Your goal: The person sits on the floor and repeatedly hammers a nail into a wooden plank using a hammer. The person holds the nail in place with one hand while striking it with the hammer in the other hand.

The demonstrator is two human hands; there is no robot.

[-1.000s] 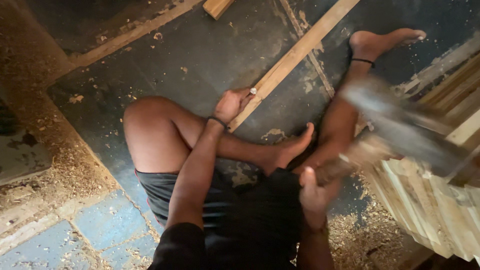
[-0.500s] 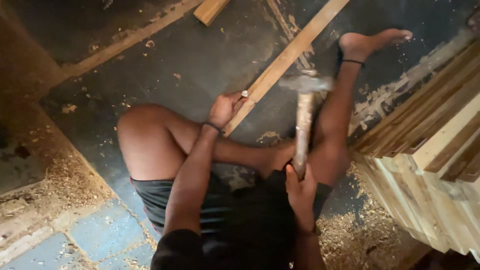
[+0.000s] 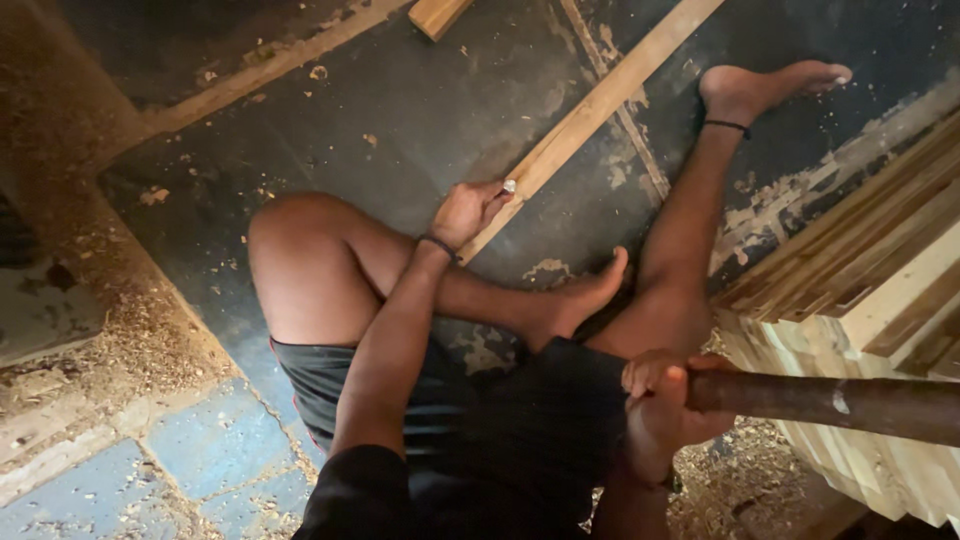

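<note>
I sit on the floor with my legs folded. My left hand (image 3: 468, 211) pinches a small silver nail (image 3: 509, 185) upright on the near end of a long wooden slat (image 3: 592, 108) that runs diagonally up to the right. My right hand (image 3: 664, 408) grips the brown wooden handle of a hammer (image 3: 830, 402). The handle points right, out of the frame, and the hammer's head is out of view.
A stack of pale wooden planks (image 3: 880, 300) leans at the right. A short wood block (image 3: 437, 15) lies at the top. Sawdust covers the floor at the left (image 3: 130, 340) and under my right hand. My bare right foot (image 3: 770, 85) rests beyond the slat.
The hammer swung down to the slat near the nail half a second ago, and is now pulled back to the right with its head out of frame. The left hand stays on the nail.
</note>
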